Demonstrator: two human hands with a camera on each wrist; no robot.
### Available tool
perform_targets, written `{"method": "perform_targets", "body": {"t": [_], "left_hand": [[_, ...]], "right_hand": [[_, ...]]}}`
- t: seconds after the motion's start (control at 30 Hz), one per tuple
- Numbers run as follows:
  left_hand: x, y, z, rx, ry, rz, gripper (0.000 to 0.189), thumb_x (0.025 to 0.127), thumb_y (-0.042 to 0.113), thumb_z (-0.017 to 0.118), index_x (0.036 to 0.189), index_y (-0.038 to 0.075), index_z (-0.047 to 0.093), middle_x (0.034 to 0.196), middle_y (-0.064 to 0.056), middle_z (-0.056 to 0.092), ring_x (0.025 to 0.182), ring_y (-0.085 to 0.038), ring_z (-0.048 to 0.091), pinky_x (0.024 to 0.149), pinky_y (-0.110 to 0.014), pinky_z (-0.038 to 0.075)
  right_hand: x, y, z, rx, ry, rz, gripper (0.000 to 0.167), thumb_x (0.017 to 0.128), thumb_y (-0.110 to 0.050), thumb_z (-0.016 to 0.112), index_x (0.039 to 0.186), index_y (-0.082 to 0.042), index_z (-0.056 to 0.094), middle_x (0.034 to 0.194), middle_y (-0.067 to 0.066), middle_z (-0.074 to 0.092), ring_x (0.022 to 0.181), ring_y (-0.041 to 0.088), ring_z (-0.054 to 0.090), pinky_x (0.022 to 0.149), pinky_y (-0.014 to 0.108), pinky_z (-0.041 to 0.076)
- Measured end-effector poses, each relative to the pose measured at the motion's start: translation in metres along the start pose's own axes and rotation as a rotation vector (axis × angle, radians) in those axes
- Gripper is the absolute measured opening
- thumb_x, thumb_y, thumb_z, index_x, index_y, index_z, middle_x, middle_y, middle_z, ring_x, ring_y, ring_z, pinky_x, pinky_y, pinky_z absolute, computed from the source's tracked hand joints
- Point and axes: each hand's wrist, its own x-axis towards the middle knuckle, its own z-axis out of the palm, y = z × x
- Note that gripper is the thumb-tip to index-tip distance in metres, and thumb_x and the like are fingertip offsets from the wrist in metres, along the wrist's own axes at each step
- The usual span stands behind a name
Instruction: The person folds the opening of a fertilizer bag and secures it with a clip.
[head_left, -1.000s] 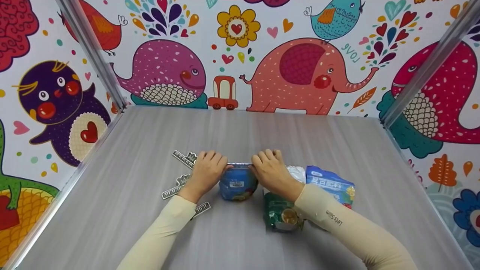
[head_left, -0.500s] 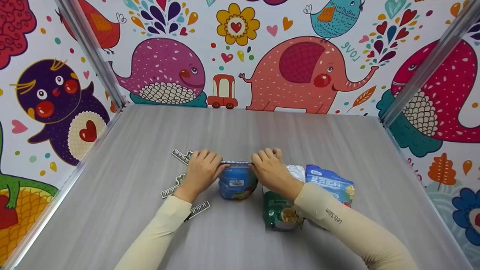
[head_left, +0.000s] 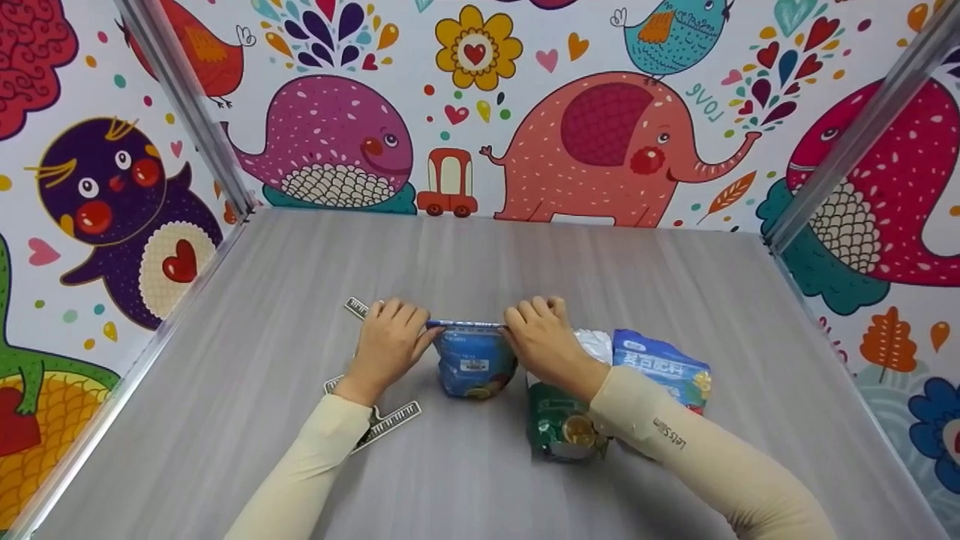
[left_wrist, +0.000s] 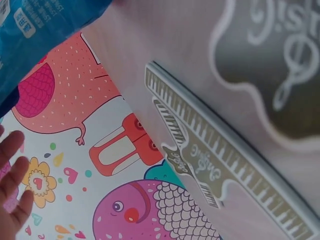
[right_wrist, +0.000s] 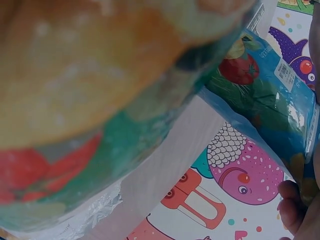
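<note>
A glossy blue plastic pouch (head_left: 474, 367) is pinched along its top edge by the left hand (head_left: 391, 345) and right hand (head_left: 546, 341), its body below the grip; a green plastic packet (head_left: 553, 426) is seen rightward, dark-and-white keyboard-patterned clips (head_left: 397, 422) leftward.

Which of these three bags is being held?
The leftmost bag, blue: left hand and right hand grip its top. The green bag and other blue bag lie further right.

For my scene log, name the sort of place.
Probably a staged work booth: a wood-grain table, metal posts at its far corners, and cartoon-printed panels behind it.
</note>
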Motion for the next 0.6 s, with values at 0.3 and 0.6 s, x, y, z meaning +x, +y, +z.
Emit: {"method": "perform_targets", "body": {"t": [0.3, 0.6], "left_hand": [[-0.006, -0.009, -0.002, 0.013, 0.004, -0.005, 0.034, 0.094, 0.039, 0.06, 0.085, 0.007, 0.058, 0.077, -0.008, 0.06, 0.072, -0.029, 0.054, 0.064, -0.041, 0.04], [-0.01, -0.02, -0.007, 0.014, -0.075, -0.03, 0.036, 0.085, 0.04, 0.072, 0.092, 0.005, 0.064, 0.084, -0.009, 0.064, 0.078, -0.029, 0.058, 0.068, -0.044, 0.043]], "right_hand": [[-0.001, 0.001, 0.001, 0.012, -0.013, 0.006, 0.017, 0.104, -0.025, 0.054, 0.097, -0.01, 0.051, 0.083, 0.003, 0.046, 0.084, 0.024, 0.043, 0.084, 0.046, 0.031], [-0.001, 0.001, 0.001, -0.005, 0.031, -0.014, 0.018, 0.104, -0.024, 0.054, 0.095, -0.008, 0.05, 0.082, 0.005, 0.047, 0.083, 0.025, 0.045, 0.086, 0.047, 0.033]]}}
